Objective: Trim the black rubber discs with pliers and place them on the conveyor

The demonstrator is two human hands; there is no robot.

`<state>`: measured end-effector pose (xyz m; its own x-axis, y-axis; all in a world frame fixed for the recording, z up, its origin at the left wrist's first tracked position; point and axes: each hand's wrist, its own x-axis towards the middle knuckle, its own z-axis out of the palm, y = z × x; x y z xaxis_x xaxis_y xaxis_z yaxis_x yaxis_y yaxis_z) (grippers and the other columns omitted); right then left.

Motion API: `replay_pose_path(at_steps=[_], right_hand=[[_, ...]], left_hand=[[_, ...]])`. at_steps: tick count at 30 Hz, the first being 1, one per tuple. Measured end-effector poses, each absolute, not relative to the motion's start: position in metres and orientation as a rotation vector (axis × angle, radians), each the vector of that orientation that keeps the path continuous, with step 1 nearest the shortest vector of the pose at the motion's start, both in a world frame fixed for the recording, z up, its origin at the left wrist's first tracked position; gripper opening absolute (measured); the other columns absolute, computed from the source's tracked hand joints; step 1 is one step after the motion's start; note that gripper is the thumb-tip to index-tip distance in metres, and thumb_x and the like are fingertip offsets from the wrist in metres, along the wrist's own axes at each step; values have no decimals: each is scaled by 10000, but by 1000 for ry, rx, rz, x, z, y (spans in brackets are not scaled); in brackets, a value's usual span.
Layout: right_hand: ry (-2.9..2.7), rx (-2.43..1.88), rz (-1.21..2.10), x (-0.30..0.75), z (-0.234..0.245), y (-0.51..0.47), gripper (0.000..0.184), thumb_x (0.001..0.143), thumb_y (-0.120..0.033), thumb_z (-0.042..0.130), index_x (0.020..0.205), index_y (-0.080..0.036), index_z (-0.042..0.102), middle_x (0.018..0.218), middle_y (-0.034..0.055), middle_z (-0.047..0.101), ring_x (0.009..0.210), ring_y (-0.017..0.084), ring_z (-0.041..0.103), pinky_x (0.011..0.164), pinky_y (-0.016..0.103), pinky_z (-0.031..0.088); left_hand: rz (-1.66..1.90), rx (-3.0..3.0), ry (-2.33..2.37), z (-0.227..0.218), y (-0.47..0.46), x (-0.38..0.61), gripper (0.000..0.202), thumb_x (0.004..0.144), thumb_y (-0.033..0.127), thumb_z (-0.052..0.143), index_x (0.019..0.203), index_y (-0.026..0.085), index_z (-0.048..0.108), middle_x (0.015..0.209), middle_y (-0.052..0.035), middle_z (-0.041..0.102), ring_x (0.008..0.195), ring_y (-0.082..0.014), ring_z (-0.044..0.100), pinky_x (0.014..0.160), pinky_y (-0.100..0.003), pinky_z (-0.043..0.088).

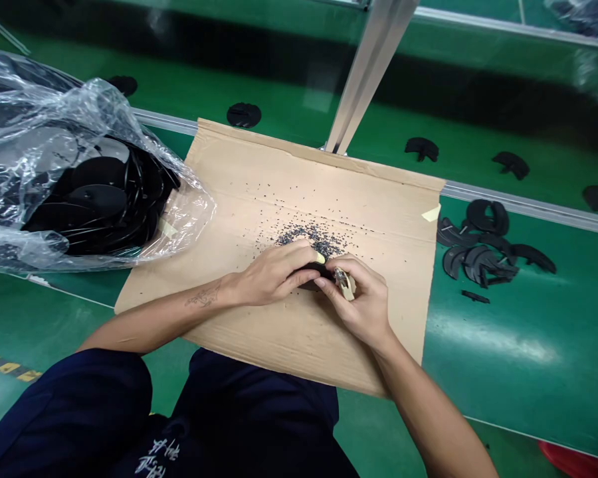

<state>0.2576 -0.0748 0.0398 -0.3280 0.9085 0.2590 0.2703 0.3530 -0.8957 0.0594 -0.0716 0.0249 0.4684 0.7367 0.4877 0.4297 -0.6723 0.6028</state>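
My left hand [274, 272] grips a black plastic part [311, 275], which is mostly hidden by my fingers. My right hand [363, 299] holds a small deburring tool with a beige handle [347, 285], its metal tip at the black part. Both hands rest just above a flattened cardboard sheet [279, 192]. A scatter of black shavings [309, 238] lies on the cardboard beyond my fingers. One fingertip of my left hand shows a yellow covering.
A clear plastic bag [99, 192] of black discs lies to the left. A heap of black curved parts [478, 249] sits on the green bench [488, 345] to the right. Several more lie beyond a metal rail [528, 202]. An aluminium post [369, 73] rises behind the cardboard.
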Motion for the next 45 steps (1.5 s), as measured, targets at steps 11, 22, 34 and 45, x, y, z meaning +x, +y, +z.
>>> replay_pose_path(at_steps=[11,22,34,45], right_hand=[[-1867,-959,817,259,37,-72,79,921,-265,693,886,-220,638,822,23,684,712,152,639,647,289,532],[-1977,-798,540,263,29,-69,210,860,-66,680,1005,-217,665,945,70,730,878,202,716,730,330,587],[-1977,-851,625,260,30,-72,173,874,-104,682,989,-229,648,916,59,719,836,197,706,724,340,585],[-1910,-840,795,256,32,-75,96,890,-144,686,937,-226,668,876,49,718,793,186,691,696,326,569]], left_hand=[[1056,2326,903,22,-70,57,349,1075,443,341,1152,168,543,920,-60,661,785,-159,618,676,-285,519],[1437,2273,903,22,-62,52,106,924,243,710,1001,170,715,898,-52,761,813,-128,688,723,-266,542],[1438,2276,853,27,-62,51,170,906,314,740,970,159,711,891,-54,773,756,-119,666,705,-273,549],[1412,2236,837,33,-64,50,153,877,300,770,870,161,707,793,-25,761,701,-108,676,692,-251,547]])
